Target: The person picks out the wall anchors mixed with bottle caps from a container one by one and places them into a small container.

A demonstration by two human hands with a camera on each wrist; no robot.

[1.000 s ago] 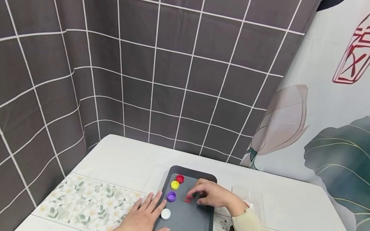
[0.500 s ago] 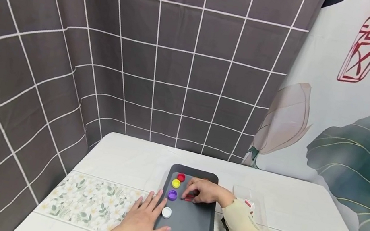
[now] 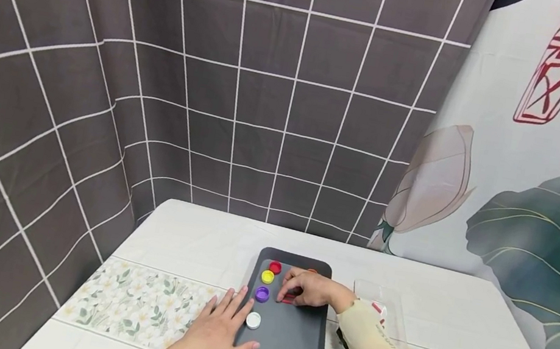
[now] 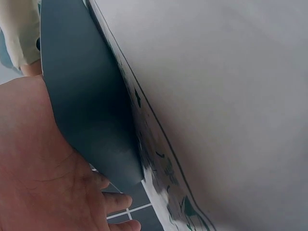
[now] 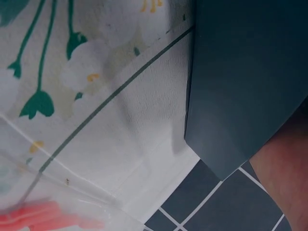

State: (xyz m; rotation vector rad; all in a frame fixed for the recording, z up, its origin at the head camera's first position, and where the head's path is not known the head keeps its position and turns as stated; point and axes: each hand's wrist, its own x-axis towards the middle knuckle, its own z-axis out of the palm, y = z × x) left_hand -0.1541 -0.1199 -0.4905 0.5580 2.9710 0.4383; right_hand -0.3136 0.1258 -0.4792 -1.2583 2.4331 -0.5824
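A dark grey tray (image 3: 284,348) lies on the table. My left hand (image 3: 214,336) rests with spread, straight fingers over its left rim; the left wrist view shows the palm (image 4: 43,159) beside the tray wall. Inside, a red cap (image 3: 275,267), a yellow cap (image 3: 267,277), a purple cap (image 3: 262,294) and a white cap (image 3: 253,320) form a column on the left. My right hand (image 3: 311,289) reaches in from the right, bent fingers and thumb pinching a short red stick (image 3: 287,299) just above the tray floor. The fingers partly hide the red sticks there.
To the tray's right stands a clear plastic box (image 3: 393,308) holding a few red pieces, also visible as red sticks (image 5: 38,216) in the right wrist view. An orange piece (image 3: 312,270) shows partly behind my right hand. Dark checked curtain (image 3: 258,103) hangs behind the table.
My right hand has moved slightly left and lowered to the red sticks, its fingers closing in on them. The left hand stays on the tray's rim. The head view has shifted slightly.
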